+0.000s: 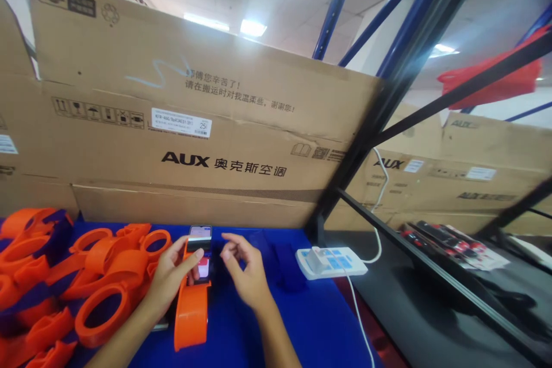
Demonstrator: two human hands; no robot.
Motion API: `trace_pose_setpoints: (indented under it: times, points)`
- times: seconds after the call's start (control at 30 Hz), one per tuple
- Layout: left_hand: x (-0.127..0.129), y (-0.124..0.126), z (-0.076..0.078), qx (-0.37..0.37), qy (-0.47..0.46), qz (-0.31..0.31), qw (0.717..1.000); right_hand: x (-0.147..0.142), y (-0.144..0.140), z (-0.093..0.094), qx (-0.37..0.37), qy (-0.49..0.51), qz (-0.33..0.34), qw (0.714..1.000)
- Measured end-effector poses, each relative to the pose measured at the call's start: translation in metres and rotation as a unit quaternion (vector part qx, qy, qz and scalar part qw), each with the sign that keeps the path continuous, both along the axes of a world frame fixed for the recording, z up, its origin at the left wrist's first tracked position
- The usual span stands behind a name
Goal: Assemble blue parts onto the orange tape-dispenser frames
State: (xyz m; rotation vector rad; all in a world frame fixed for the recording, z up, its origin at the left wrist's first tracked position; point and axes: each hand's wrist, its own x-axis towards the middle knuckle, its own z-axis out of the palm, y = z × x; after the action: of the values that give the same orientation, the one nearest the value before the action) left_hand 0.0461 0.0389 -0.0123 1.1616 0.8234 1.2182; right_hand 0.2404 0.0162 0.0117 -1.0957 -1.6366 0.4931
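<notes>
My left hand [170, 276] grips an orange plastic holder [192, 307] that stands on the blue table cover [302, 322], with a phone [200, 234] set into its top. The phone's screen is lit. My right hand [245, 273] hovers just right of the holder, fingers curled together near its dark middle part; whether it pinches anything small is not visible.
A heap of orange holders with blue straps [64, 276] fills the left. Large AUX cardboard boxes [194, 126] wall off the back. A white power strip [330, 261] with a cable lies to the right, beside black shelf rails [388, 126] and packaged items [448, 244].
</notes>
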Motion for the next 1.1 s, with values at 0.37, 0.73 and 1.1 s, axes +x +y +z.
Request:
trace_pose_setpoints:
  times: [0.37,0.73,1.1]
  points:
    - [0.006,-0.005,0.002,0.015,0.001,-0.023,1.000,-0.018,-0.002,-0.014,0.080,-0.120,-0.056,0.988]
    - [0.011,-0.004,0.000,0.001,-0.003,0.017,1.000,-0.026,-0.009,-0.010,0.130,-0.185,-0.069,0.972]
    - [0.011,-0.004,-0.002,-0.015,-0.030,0.007,0.999,-0.026,-0.007,-0.018,0.150,-0.235,-0.079,0.957]
